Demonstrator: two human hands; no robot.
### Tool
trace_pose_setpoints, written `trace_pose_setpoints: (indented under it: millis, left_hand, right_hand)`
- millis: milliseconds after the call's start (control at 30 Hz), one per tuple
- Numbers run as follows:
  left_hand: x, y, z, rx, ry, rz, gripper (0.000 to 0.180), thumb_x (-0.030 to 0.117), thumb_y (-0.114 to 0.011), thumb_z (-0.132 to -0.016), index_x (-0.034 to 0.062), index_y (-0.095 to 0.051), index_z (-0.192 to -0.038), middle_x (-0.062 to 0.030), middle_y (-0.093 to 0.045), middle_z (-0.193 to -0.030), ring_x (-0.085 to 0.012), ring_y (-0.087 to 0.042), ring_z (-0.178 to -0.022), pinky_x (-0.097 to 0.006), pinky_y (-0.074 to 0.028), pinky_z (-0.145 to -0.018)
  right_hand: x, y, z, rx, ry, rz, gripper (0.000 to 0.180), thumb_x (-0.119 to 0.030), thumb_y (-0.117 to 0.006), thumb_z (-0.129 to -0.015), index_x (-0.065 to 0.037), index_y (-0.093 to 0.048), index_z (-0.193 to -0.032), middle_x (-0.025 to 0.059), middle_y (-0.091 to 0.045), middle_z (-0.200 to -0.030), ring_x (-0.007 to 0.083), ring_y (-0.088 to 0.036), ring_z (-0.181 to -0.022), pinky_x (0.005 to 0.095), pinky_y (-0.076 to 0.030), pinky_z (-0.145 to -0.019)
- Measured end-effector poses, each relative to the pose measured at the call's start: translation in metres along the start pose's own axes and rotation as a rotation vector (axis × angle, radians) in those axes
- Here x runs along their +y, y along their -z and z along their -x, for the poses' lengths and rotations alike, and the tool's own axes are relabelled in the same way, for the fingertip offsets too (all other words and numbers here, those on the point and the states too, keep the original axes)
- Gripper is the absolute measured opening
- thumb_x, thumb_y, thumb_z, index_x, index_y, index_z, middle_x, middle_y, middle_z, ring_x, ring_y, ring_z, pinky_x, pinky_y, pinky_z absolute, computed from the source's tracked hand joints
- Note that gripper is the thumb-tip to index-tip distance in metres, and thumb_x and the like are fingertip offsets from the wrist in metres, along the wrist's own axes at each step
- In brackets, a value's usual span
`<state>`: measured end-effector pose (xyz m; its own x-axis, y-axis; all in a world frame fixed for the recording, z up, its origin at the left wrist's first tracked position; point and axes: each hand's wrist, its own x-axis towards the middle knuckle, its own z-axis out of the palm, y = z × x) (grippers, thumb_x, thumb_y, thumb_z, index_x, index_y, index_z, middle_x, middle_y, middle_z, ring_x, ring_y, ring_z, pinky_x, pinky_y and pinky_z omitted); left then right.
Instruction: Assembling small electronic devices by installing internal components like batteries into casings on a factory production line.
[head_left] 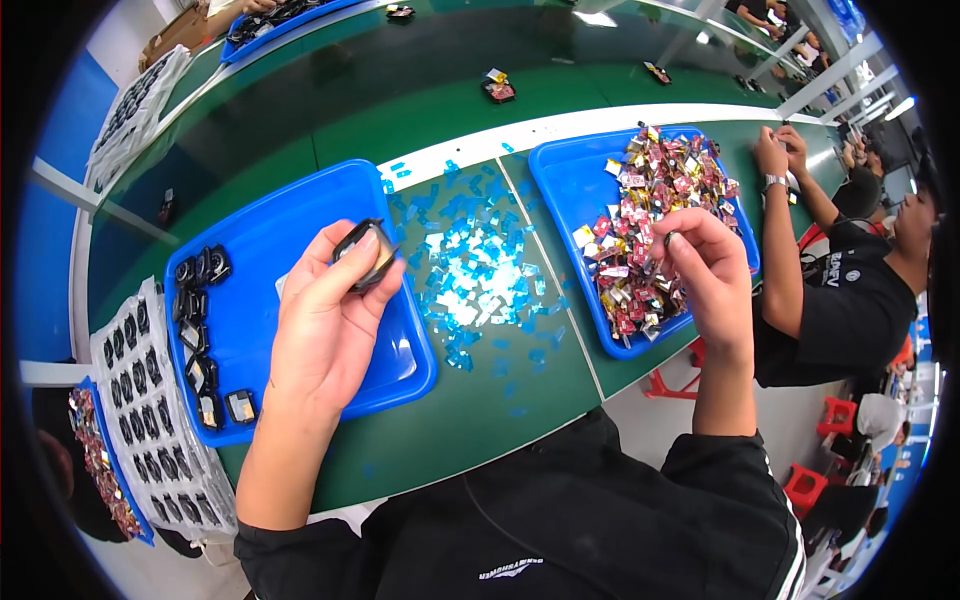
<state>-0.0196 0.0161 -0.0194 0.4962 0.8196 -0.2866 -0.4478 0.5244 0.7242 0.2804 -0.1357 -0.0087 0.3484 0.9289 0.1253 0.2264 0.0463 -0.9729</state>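
My left hand (318, 325) is closed around a small black device casing (381, 262) with a pale panel on its face. It is raised over the blue tray (290, 215) on the left, where several similar black casings (203, 265) line the left side. My right hand (718, 285) has thumb and forefinger pinched together at the near part of the right blue tray (570, 180). A tiny dark bit shows at its fingertips, too small to name. A heap of small red, yellow and silver parts (665, 180) fills much of that tray.
Loose blue film pieces (480, 270) lie scattered on the green table between the trays. White moulded trays of black casings (145, 400) stand at the left. Beyond a white strip, a dark green belt (420, 90) carries a few parts (499, 90). A co-worker (840, 285) sits at the right.
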Motion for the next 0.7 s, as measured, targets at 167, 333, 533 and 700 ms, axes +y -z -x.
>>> trace_pose_setpoints:
  millis: [167,333,533,700]
  left_hand:
    - [-0.012,-0.012,0.005,0.030,-0.020,-0.114,0.022,0.013,-0.061,-0.095,-0.0011,-0.057,-0.111,-0.0046,-0.059,-0.092,-0.0129,-0.057,-0.078,-0.025,-0.048,-0.068]
    - [-0.022,-0.024,0.014,-0.043,0.182,-0.144,0.018,0.017,-0.056,-0.099,0.0004,-0.056,-0.107,-0.0002,-0.049,-0.087,-0.0076,-0.047,-0.065,-0.021,-0.035,-0.053]
    - [-0.020,-0.027,0.018,-0.083,-0.050,-0.269,0.025,0.008,-0.058,-0.095,0.0010,-0.055,-0.120,-0.0069,-0.058,-0.107,-0.0121,-0.060,-0.085,-0.024,-0.050,-0.071]
    - [-0.021,-0.024,0.024,-0.302,-0.233,-0.847,0.024,0.020,-0.077,-0.081,0.0046,-0.069,-0.097,-0.0066,-0.057,-0.095,-0.0158,-0.058,-0.085,-0.030,-0.049,-0.069]
  right_hand:
    - [-0.008,-0.039,0.001,-0.016,0.032,-0.158,0.013,0.000,-0.056,-0.092,0.003,-0.061,-0.104,0.0066,-0.064,-0.097,0.0065,-0.057,-0.077,0.0206,-0.048,-0.068]
    - [-0.017,-0.072,0.005,-0.107,0.072,-0.162,0.017,0.006,-0.058,-0.088,0.004,-0.062,-0.104,0.0025,-0.060,-0.090,0.0042,-0.055,-0.077,0.0178,-0.044,-0.067]
    - [-0.024,-0.106,-0.002,-0.148,0.012,-0.258,0.014,0.009,-0.066,-0.083,0.002,-0.059,-0.092,0.0012,-0.061,-0.086,0.0033,-0.056,-0.074,0.0174,-0.044,-0.065]
    - [-0.024,-0.113,-0.002,-0.200,-0.008,-0.246,0.012,0.007,-0.067,-0.082,0.001,-0.060,-0.090,0.0022,-0.062,-0.083,0.0027,-0.057,-0.071,0.0173,-0.045,-0.062]
